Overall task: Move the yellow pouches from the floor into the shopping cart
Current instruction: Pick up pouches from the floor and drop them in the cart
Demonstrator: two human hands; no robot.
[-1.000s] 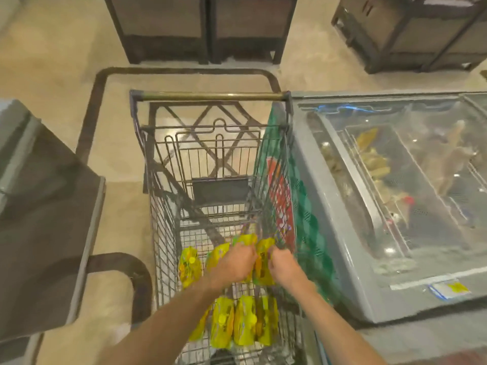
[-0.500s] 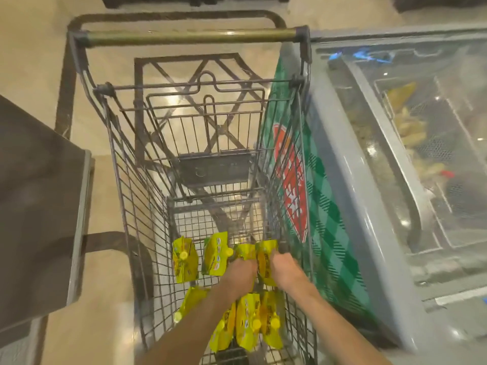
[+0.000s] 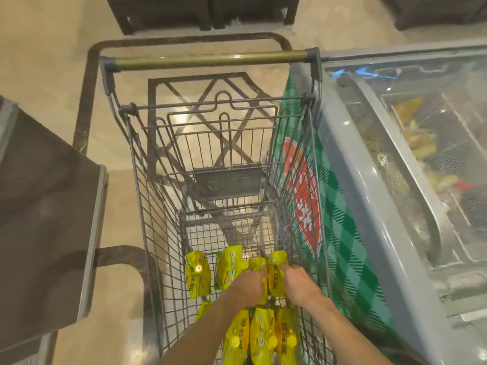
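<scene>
We are at the setting-down step: both hands are low in the shopping cart [image 3: 158, 196], the left hand [image 3: 249, 287] closed on one yellow pouch [image 3: 257, 264] and the right hand [image 3: 299, 285] closed on another pouch [image 3: 275, 275]. Next, we judge, we must let go so they lie flat beside the two loose pouches [image 3: 197, 277] on the wire floor. The pouches look soft, glossy and yellow-capped; more lie in a nearer row [image 3: 261, 335].
</scene>
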